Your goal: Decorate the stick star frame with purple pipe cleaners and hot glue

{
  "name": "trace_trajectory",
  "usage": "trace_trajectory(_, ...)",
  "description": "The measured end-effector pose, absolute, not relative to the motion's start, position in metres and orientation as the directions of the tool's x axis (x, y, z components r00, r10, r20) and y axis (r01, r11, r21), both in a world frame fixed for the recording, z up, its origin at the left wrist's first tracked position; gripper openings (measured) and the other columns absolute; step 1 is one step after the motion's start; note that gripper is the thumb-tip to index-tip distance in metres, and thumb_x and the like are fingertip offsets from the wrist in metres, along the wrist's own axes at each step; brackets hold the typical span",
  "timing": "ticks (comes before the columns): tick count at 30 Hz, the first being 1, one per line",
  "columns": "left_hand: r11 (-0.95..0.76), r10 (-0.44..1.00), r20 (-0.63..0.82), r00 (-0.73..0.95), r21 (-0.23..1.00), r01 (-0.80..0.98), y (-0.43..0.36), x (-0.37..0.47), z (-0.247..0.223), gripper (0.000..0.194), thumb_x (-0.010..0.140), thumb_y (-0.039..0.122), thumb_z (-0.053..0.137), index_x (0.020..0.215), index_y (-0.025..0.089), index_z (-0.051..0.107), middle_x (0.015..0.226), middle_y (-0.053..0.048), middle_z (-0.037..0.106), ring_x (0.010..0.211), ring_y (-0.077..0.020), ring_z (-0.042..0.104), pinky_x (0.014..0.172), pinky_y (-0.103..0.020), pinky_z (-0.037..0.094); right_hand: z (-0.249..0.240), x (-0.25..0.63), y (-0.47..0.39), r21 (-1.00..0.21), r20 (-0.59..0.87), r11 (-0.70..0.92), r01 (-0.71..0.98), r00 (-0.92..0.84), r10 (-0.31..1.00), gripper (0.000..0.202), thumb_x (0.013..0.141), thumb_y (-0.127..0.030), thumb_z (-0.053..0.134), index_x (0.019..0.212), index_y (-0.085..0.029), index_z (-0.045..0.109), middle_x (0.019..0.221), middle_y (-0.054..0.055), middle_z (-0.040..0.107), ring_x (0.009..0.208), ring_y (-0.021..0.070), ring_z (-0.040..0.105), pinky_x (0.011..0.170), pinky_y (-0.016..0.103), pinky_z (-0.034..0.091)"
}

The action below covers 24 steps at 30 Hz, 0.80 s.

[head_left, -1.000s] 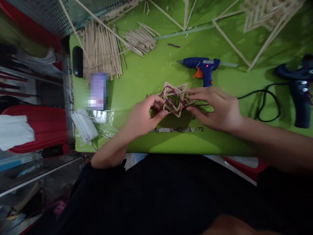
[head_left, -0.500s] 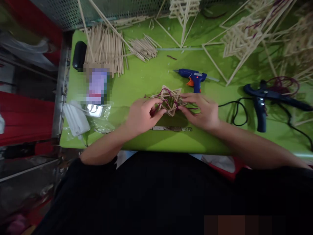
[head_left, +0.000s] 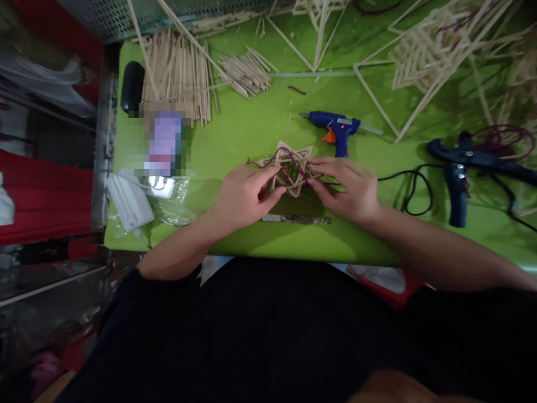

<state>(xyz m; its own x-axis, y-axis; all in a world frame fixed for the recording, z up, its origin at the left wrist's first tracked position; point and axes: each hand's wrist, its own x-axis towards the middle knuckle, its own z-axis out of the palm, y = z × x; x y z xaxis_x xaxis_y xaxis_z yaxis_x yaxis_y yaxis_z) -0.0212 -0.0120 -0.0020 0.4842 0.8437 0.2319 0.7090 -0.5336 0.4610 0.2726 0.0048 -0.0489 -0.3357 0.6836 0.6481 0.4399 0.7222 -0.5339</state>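
Between my two hands is a small star-shaped frame (head_left: 294, 162) of thin wooden sticks, with dark red cord (head_left: 285, 150) wound through it. My left hand (head_left: 243, 196) pinches its left side between thumb and fingers. On the opposite side, my right hand (head_left: 350, 187) grips the frame with thumb and forefinger. A loose end of cord sticks out past the left fingers. Just below the frame, a stained metal ruler-like strip (head_left: 297, 219) lies on the green table (head_left: 260, 243). Behind the right hand rests a blue glue gun (head_left: 335, 124) with an orange trigger.
Wooden sticks (head_left: 176, 73) lie heaped at the back left, beside a shorter pile (head_left: 247, 71). Larger stick frames (head_left: 423, 56) stand at the back right. A dark-handled cutter (head_left: 457, 162) lies to the right. A phone (head_left: 165, 140) and a white charger (head_left: 131, 201) sit at left.
The camera view has shifted slightly, so the things at the back appear a little higher. Both hands keep their grip on the star frame, which has barely moved.
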Motion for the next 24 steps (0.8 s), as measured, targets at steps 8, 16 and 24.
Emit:
trace_trajectory(8,-0.516,0.857,0.280,0.433,0.481,0.709,-0.0122,-0.0206,-0.0004,0.042,0.116,0.045,0.072,0.134,0.011,0.088,0.077,-0.006,0.082,0.069,-0.0213,0.074,0.075,-0.041,0.061,-0.0499,0.2760,0.0048,-0.533,0.610,0.709,0.461,-0.372,0.700,0.032,0.108,-0.024,0.084,0.138,-0.033,0.087,0.141,0.007,0.090,0.118,0.0308,0.093,0.101,0.053,0.083)
trace_trajectory(16,-0.518,0.855,0.300,0.423,0.526,0.674,-0.0121,-0.0187,-0.0002,0.029,0.113,0.031,0.079,0.132,0.011,0.086,0.108,-0.013,0.094,0.093,-0.0262,0.088,0.089,-0.045,0.068,-0.0493,0.2763,0.0051,-0.527,0.590,0.698,0.485,-0.382,0.711,0.030,0.109,-0.025,0.083,0.138,-0.032,0.089,0.141,0.006,0.090,0.116,0.0305,0.093,0.099,0.052,0.083)
trace_trajectory(24,-0.520,0.854,0.309,0.418,0.488,0.701,-0.0107,-0.0223,-0.0054,0.029,0.110,0.033,0.082,0.132,0.016,0.087,0.113,-0.011,0.087,0.101,-0.0267,0.080,0.092,-0.046,0.063,-0.0513,0.2771,0.0056,-0.514,0.632,0.737,0.440,-0.387,0.672,0.040,0.109,-0.021,0.083,0.147,-0.032,0.087,0.143,0.007,0.089,0.118,0.0306,0.093,0.100,0.050,0.083)
